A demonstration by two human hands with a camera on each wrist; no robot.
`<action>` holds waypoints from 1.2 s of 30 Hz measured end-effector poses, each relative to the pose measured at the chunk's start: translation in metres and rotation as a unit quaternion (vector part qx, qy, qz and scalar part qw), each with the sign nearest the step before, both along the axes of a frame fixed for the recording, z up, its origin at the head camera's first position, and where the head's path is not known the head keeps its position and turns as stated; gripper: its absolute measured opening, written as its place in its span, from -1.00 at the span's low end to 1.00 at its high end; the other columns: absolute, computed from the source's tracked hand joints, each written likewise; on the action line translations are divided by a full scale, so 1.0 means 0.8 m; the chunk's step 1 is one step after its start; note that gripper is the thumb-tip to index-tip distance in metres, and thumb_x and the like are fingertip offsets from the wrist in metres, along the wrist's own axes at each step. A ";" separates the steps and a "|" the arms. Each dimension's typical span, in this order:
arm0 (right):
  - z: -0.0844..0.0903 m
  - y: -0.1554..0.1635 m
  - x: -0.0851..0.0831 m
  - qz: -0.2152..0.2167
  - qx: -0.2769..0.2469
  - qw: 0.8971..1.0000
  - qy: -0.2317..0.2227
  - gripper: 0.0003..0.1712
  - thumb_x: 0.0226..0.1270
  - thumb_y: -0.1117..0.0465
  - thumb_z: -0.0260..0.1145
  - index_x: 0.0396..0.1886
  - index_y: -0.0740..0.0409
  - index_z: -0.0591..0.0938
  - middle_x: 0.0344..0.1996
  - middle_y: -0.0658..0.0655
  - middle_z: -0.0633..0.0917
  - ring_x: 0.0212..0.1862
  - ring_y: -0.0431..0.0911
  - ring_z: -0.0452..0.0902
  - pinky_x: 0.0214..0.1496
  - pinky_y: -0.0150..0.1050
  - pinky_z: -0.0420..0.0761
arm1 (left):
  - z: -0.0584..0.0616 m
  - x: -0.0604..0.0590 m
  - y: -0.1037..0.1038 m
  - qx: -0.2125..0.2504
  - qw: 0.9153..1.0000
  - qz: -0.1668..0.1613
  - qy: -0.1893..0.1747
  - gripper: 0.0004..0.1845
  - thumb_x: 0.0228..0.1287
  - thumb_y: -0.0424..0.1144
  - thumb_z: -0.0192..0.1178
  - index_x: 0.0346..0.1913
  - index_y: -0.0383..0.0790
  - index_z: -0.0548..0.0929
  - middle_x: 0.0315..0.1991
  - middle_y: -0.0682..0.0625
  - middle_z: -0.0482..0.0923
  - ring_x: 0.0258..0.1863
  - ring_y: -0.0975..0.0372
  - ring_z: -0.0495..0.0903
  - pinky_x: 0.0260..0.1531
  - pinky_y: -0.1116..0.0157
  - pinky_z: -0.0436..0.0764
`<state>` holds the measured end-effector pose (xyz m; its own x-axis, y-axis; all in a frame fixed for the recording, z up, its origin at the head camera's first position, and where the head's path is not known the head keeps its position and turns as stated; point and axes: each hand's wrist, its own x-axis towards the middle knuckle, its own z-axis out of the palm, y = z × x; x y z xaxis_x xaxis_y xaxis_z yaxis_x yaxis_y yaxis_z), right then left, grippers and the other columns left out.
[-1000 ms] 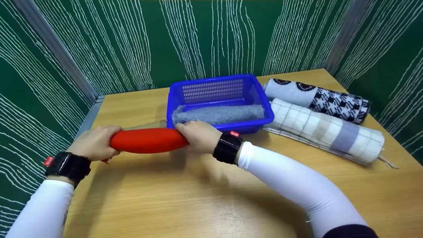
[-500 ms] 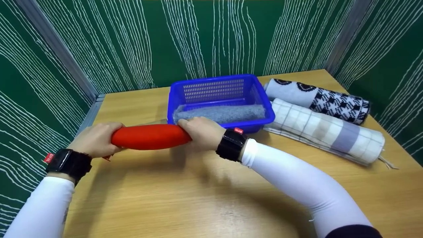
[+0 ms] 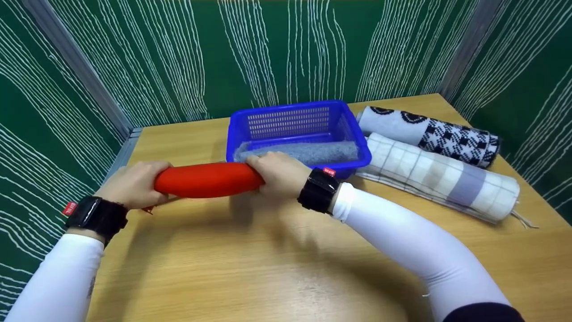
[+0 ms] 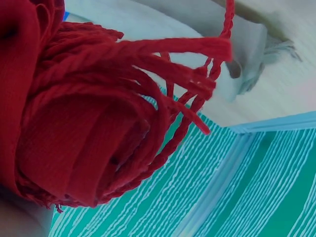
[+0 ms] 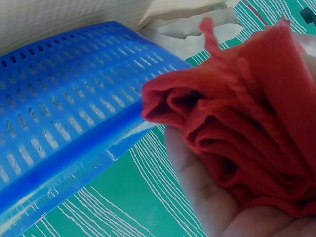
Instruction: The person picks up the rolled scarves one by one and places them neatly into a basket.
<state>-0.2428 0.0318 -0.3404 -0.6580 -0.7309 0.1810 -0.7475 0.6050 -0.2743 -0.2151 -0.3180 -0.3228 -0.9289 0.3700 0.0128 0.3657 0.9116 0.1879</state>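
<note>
A rolled red scarf [image 3: 210,180] is held up over the table, near the basket's front left corner. My left hand [image 3: 134,184] grips its left end and my right hand [image 3: 286,175] grips the right end. Twisted fringe [image 4: 163,49] hangs from the roll in the left wrist view. The right wrist view shows the folded layers of the red scarf [image 5: 237,143] with fingers [image 5: 197,187] curled beneath. Just behind the right hand stands a blue plastic basket [image 3: 286,107]. A fuzzy grey-blue roll of cloth [image 3: 313,153] lies along its front inside wall.
To the basket's right lie a white checked rolled scarf [image 3: 442,176] and a black-and-white patterned roll [image 3: 429,134]. A pale fringed cloth [image 4: 247,49] lies on the table behind the red scarf, mostly hidden in the head view. Green striped panels [image 3: 295,53] enclose the table.
Both hands have moved slightly up and to the right in the head view, carrying the red scarf with them. The basket and the other rolls have stayed put.
</note>
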 end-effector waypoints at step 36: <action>0.010 0.036 -0.021 -0.040 0.013 0.999 0.009 -0.51 0.21 0.31 0.55 0.14 0.22 0.66 -0.06 0.23 0.82 -0.04 0.16 0.78 0.16 0.10 0.76 | 0.011 -0.011 0.034 -0.016 1.000 -0.014 0.002 -0.54 0.07 -0.34 0.45 0.10 -0.15 0.69 -0.09 -0.12 0.77 -0.19 0.00 0.67 -0.09 -0.07 0.71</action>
<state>-0.2597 0.0603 -0.3323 -0.7117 -0.6804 0.1748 -0.7008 0.6701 -0.2448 -0.2243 -0.2909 -0.3141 -0.9181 0.3963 0.0031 0.3919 0.9066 0.1568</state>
